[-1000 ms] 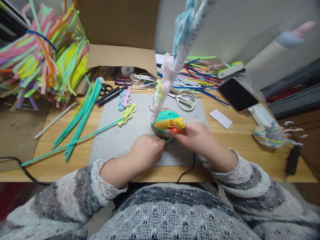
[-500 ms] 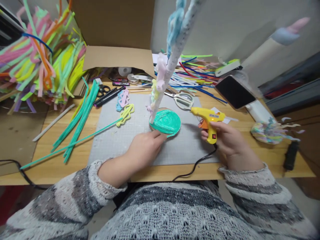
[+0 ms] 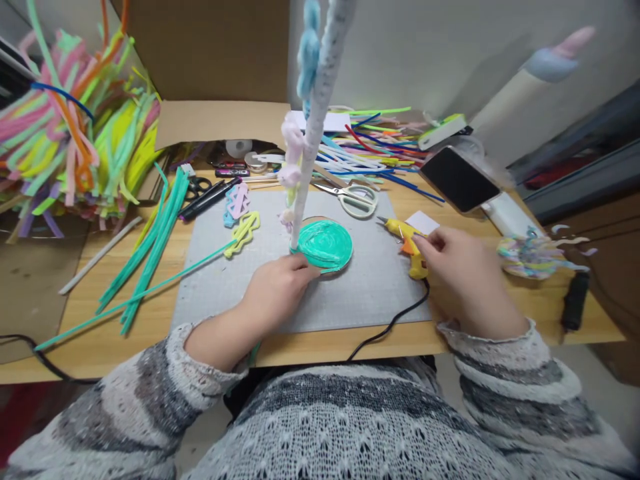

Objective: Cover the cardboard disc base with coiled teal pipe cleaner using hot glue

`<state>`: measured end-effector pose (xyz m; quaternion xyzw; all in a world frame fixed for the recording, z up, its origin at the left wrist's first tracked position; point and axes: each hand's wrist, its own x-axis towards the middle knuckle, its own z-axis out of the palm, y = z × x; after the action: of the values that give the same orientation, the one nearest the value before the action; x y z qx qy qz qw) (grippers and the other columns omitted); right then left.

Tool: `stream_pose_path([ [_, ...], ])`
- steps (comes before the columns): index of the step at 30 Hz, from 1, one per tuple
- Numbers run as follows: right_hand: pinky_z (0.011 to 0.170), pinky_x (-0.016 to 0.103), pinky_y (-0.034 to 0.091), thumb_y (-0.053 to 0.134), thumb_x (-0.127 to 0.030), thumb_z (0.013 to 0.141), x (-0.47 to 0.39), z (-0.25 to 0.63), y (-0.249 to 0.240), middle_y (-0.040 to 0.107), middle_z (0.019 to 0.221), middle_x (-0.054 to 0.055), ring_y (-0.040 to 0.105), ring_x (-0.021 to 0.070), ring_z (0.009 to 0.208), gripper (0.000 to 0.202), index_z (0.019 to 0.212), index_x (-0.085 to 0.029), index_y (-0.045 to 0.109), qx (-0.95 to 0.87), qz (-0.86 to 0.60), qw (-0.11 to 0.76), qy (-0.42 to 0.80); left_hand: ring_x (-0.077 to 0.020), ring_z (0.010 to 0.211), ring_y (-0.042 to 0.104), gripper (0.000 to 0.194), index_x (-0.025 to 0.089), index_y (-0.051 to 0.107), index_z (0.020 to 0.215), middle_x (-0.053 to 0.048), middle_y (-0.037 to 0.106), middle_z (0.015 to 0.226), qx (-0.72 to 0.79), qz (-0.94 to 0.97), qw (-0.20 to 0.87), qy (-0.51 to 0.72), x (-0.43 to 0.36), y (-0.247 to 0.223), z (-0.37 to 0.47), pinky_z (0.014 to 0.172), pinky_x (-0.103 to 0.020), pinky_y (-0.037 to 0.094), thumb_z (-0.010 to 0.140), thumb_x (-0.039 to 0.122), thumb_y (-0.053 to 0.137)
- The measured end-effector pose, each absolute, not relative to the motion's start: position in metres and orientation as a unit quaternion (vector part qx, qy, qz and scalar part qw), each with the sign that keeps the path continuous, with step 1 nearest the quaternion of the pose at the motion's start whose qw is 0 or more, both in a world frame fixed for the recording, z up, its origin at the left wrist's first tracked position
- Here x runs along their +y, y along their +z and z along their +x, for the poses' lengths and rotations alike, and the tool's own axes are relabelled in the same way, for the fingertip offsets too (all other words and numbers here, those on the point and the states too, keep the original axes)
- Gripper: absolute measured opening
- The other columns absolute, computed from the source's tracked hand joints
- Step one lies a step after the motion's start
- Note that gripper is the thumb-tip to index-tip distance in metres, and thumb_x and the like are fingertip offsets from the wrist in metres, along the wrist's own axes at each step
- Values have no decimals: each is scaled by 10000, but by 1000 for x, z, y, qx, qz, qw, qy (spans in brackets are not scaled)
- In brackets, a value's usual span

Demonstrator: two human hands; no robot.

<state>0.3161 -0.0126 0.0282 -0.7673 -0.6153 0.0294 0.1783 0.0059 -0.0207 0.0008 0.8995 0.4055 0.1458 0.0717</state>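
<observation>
My left hand [image 3: 277,287] pinches a green pipe cleaner [image 3: 327,270] against the near edge of a round base covered in coiled green pipe cleaner [image 3: 333,243]. A tall white-wrapped stem [image 3: 313,140] rises from the base's left side, with pastel fuzzy pieces along it. To the right, my right hand [image 3: 465,280] has its bent fingers at the rear of a yellow glue gun [image 3: 413,243], low over the grey mat, nozzle pointing left. The handle is outside my palm. Some of the fingers are hidden, and the hand is slightly blurred.
Loose green pipe cleaners [image 3: 155,247] and zigzag pieces [image 3: 243,233] lie to the left. Behind the base are scissors [image 3: 357,200] and a pile of coloured pipe cleaners [image 3: 370,147]. A phone [image 3: 460,179] and a pastel ring [image 3: 527,257] sit right. The glue gun's cord [image 3: 390,327] crosses the mat.
My right hand has shifted from the glue gun's handle and trigger to its rear end, and the gun has tipped lower. My left hand stays at the base's edge. The view has shifted slightly.
</observation>
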Motion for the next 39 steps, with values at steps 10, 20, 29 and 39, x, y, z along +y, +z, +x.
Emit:
stream_pose_path([
  [10, 959, 443, 470, 591, -192, 887, -8, 216, 0, 705, 1137, 81, 629, 227, 1071, 233, 1085, -240, 704, -816, -448, 291, 219, -208, 800, 645, 194, 170, 675, 842, -60, 684, 859, 422, 889, 99, 150, -16, 3, 4, 674, -317, 511, 921, 184, 498],
  [20, 1059, 541, 296, 584, -162, 894, -13, 223, -14, 702, 1197, 85, 603, 249, 1164, 283, 1140, -260, 684, -818, -467, 263, 208, -199, 847, 661, 193, 195, 685, 945, -68, 685, 997, 456, 866, 154, 137, -18, 5, 2, 688, -300, 512, 935, 221, 494],
  [29, 1047, 565, 271, 589, -156, 866, -13, 216, -13, 703, 1175, 73, 600, 260, 1161, 254, 1058, -280, 702, -784, -498, 282, 238, -143, 697, 617, 97, 177, 677, 831, -27, 692, 827, 504, 763, 362, 182, -6, 10, -5, 652, -263, 482, 792, 131, 602],
  [39, 1037, 563, 288, 577, -159, 862, -12, 216, -13, 699, 1165, 81, 599, 260, 1154, 241, 1038, -268, 700, -783, -492, 289, 248, -123, 564, 502, 201, 181, 678, 780, 15, 604, 604, 576, 691, 397, 181, 15, 12, -30, 551, -240, 378, 734, 377, 680],
])
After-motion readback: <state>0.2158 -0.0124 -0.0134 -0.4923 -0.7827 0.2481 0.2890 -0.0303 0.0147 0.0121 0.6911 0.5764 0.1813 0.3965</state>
